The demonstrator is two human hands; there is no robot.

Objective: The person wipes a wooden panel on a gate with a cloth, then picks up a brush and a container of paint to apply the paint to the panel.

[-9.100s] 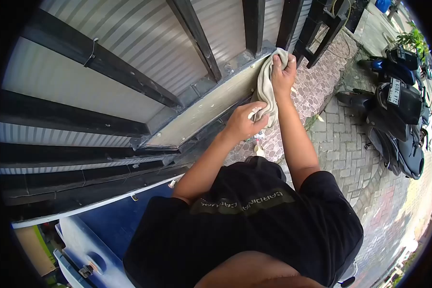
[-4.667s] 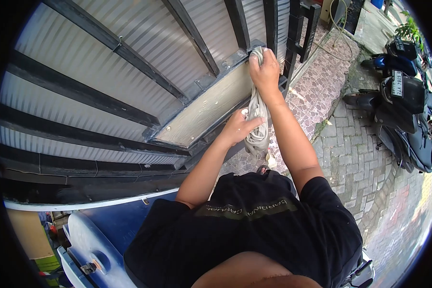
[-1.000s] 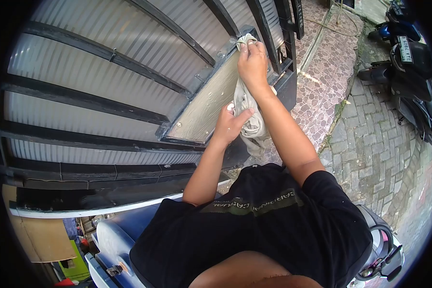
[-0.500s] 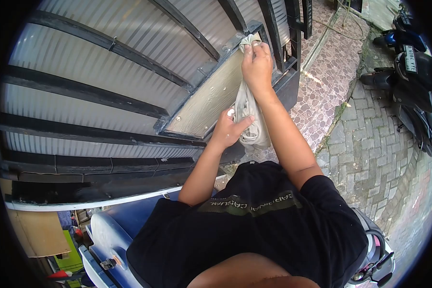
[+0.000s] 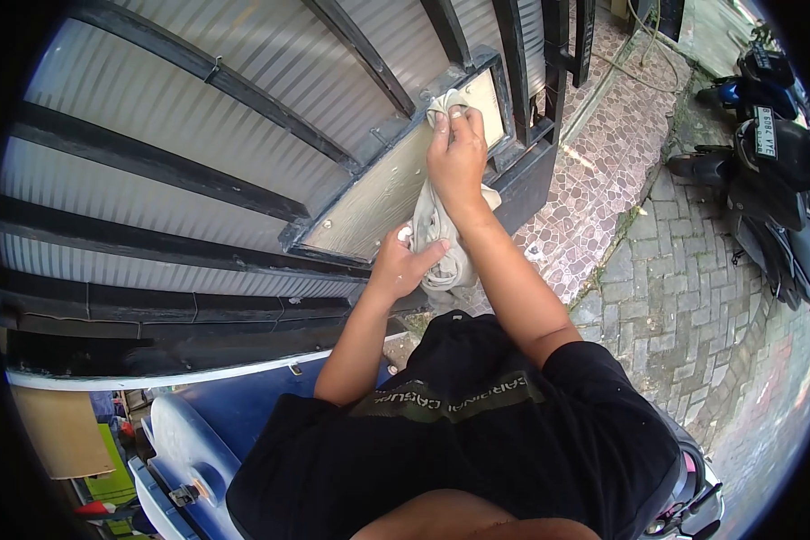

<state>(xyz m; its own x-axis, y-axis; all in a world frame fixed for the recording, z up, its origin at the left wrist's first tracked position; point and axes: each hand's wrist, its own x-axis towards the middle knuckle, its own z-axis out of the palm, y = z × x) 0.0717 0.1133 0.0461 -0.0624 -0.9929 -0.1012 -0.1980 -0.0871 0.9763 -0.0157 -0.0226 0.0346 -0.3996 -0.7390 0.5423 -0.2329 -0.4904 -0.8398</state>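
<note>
Right hand (image 5: 456, 160) sits top centre of the frame, fingers curled shut over the bunched upper end of a grey rag (image 5: 434, 236), pressing it flat against the pale panel (image 5: 373, 202) near that panel's upper corner. Palm bears on the cloth, so the wad takes the load, not the fingertips. The rag runs down from that hand in a twisted length to the left hand (image 5: 403, 266), just below centre, which is loosely closed around the lower bundle, thumb out to the side. Looks like the lower hand just gathers the slack so the tail doesn't drag on the ground or flap over the panel. The panel is set in a dark metal frame (image 5: 351, 160) that runs diagonally up to the right, part of a gate of black bars (image 5: 198, 189) over ribbed sheeting (image 5: 153, 126) filling the upper left. The person leans in from above, black shirt (image 5: 477, 441) filling the bottom of the frame, both arms reaching up the picture toward the gate. Patterned paving (image 5: 594, 207) lies right of centre, with parked scooters (image 5: 774, 171) at the right edge, well apart from the hands. A blue container (image 5: 216, 423) sits lower left, under the gate's bottom rail. I can't tell whether the cloth is wet.
</note>
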